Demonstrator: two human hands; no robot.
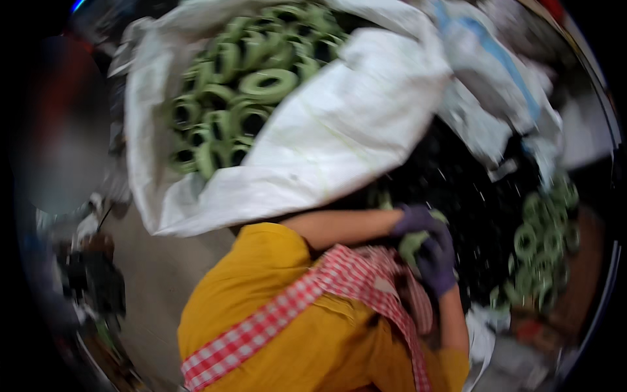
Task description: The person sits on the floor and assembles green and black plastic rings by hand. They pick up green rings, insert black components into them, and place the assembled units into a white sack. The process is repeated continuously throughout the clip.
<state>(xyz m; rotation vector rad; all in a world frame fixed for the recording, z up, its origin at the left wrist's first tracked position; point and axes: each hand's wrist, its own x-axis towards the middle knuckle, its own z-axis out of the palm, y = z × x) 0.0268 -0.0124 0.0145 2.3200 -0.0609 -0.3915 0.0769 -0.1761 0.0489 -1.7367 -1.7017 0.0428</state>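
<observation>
Floor (pixel 157 268) shows at the left, beyond the yellow sleeve (pixel 268 251), while the room about the hands is narrow: the near edge of a white sack (pixel 346 124) cuts across the far left, a heap of black pieces (pixel 473 215) lies just to the right, and the body in its red-and-white checked apron (pixel 261 336) closes off the near side. Farther right, green rings (pixel 545 242) lie in a pile beside the black heap, with white and blue sheeting (pixel 486 72) on the far side; more rings (pixel 268 97) fill the open sack. Between the two gloved hands, close in front of the body, is a pale green piece (pixel 411 245), smooth-looking and rounded, though blurred and partly covered, so whether it is a whole ring cannot be told. Its visible part slants from far right to near left; which way its face points is unclear. Left hand (pixel 418 221) and right hand (pixel 436 261), both in purple-grey gloves, curl narrowly around it, the left from the far side, the right from the right.
</observation>
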